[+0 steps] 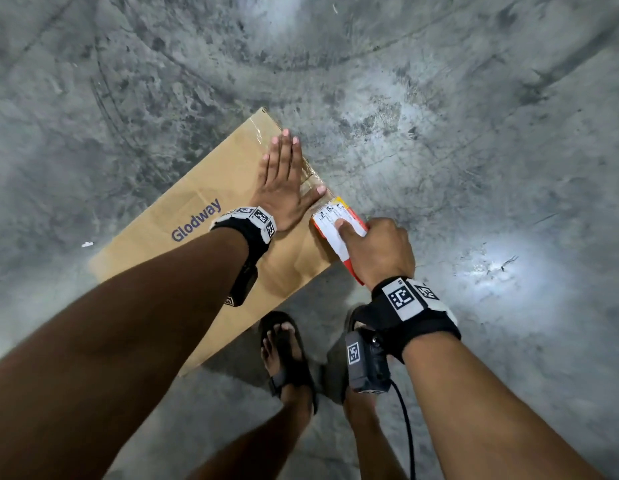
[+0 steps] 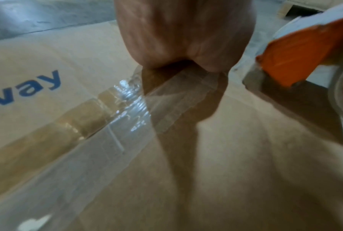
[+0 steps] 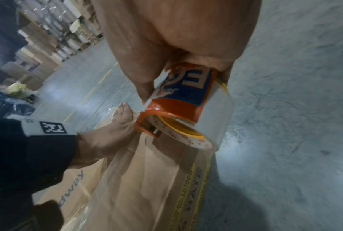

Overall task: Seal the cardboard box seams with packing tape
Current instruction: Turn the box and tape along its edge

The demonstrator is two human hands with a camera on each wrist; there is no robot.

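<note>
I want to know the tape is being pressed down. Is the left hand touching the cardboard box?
Touching. The head view shows the left hand lying flat, fingers straight, on the cardboard box along its taped edge; the right wrist view shows no gap beneath it.

— What sort of place is this looking like?
— A warehouse: stacks of cartons (image 3: 48, 36) are rising in rows at the back, and a bare, scuffed concrete floor (image 1: 439, 98) is stretching everywhere, catching overhead light.
</note>
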